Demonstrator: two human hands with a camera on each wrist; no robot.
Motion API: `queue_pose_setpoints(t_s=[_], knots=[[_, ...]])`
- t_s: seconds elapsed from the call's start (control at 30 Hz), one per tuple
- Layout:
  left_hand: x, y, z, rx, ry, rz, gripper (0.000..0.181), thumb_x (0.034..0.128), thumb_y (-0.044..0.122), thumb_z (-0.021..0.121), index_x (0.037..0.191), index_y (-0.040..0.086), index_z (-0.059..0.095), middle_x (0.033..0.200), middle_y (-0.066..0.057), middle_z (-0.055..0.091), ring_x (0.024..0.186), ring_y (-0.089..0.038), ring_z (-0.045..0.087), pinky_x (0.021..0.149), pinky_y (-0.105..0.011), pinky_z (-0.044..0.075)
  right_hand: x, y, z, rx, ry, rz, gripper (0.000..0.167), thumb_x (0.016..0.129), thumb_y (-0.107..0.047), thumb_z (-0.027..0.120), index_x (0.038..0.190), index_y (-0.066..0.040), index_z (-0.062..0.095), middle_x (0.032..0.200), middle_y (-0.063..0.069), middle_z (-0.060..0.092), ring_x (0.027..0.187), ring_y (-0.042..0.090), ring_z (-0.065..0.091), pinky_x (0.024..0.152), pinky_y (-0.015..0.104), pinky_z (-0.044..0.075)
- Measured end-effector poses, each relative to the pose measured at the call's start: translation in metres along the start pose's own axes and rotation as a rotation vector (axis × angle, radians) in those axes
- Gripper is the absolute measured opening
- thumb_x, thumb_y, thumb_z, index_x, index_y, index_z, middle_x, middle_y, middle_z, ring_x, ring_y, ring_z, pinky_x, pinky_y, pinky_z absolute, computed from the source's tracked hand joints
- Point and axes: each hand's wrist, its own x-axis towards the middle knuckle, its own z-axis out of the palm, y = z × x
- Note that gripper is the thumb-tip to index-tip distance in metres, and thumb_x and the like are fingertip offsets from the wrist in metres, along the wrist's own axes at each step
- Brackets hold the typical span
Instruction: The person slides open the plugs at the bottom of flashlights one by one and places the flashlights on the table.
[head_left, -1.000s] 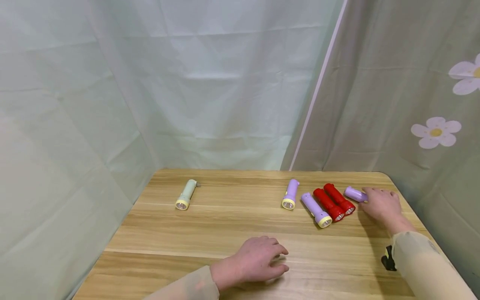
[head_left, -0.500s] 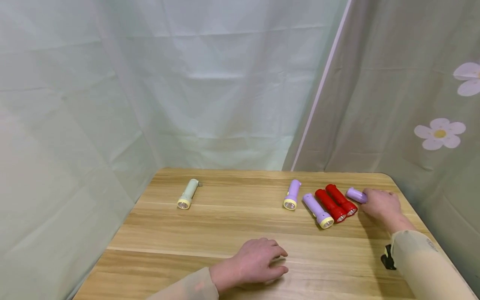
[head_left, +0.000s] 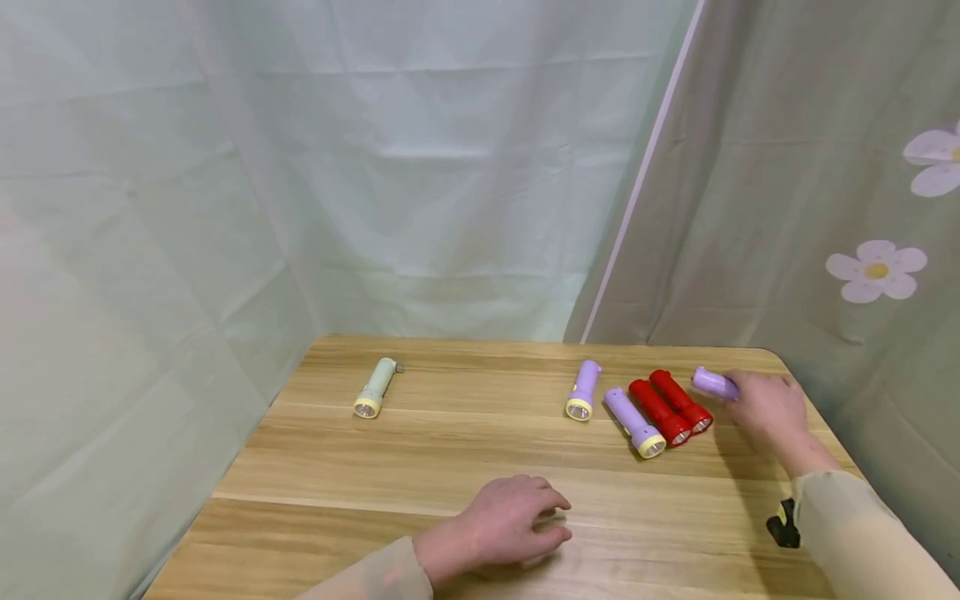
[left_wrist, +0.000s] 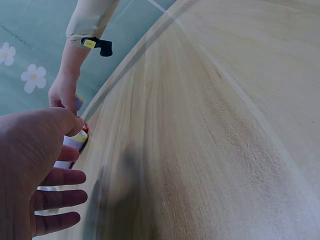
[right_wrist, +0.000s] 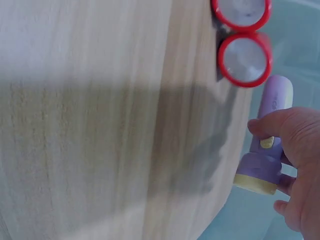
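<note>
My right hand [head_left: 768, 408] grips a purple flashlight [head_left: 714, 383] at the table's right side; in the right wrist view the thumb lies across its body near the yellow switch, and its yellow-rimmed head [right_wrist: 256, 182] points toward the bottom. Just left of it lie two red flashlights [head_left: 678, 402] side by side, then a purple flashlight [head_left: 634, 422] with a yellow rim. Over the front middle of the table hovers my left hand [head_left: 513, 521], fingers loosely bent and holding nothing; the left wrist view shows its fingers [left_wrist: 60, 200] apart.
Another purple flashlight [head_left: 582, 390] lies farther back, left of the row. A pale green flashlight [head_left: 375, 388] with a small strap lies at the back left of the wooden table [head_left: 450, 442]. Curtains [head_left: 450, 167] hang behind and along both sides.
My right hand has lifted the purple flashlight slightly, and its tail end now tilts up. My left hand has barely moved. The other flashlights stay in place.
</note>
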Motion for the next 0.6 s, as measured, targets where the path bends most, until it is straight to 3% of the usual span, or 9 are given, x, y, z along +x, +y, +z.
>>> queue_pose_setpoints(t_s=[0.23, 0.4, 0.6], knots=[[0.001, -0.002, -0.006, -0.029, 0.014, -0.015, 0.04, 0.0988, 0.055, 0.058, 0.126, 0.029, 0.071, 0.115, 0.015, 0.067, 0.103, -0.003, 0.062, 0.08, -0.026, 0.053, -0.001, -0.024, -0.01, 0.06, 0.116, -0.059, 0.035, 0.08, -0.007, 0.074, 0.114, -0.002, 0.068, 0.107, 0.027, 0.071, 0.093, 0.048, 0.066, 0.098, 0.075, 0.026], [0.001, -0.006, -0.008, -0.047, 0.052, -0.027, 0.037, 0.099, 0.053, 0.059, 0.124, 0.029, 0.071, 0.115, 0.015, 0.067, 0.102, -0.003, 0.063, 0.078, -0.027, 0.053, -0.001, -0.046, -0.017, 0.098, 0.121, -0.068, 0.039, 0.081, -0.006, 0.078, 0.119, -0.001, 0.067, 0.111, 0.027, 0.07, 0.098, 0.049, 0.065, 0.102, 0.075, 0.024], [0.001, -0.009, -0.012, -0.078, 0.079, -0.041, 0.037, 0.0998, 0.053, 0.058, 0.125, 0.029, 0.071, 0.116, 0.016, 0.068, 0.1, -0.002, 0.064, 0.077, -0.027, 0.053, -0.005, -0.071, -0.023, 0.123, 0.142, -0.121, 0.045, 0.082, -0.016, 0.083, 0.121, 0.0, 0.066, 0.108, 0.021, 0.072, 0.091, 0.04, 0.067, 0.1, 0.067, 0.031]])
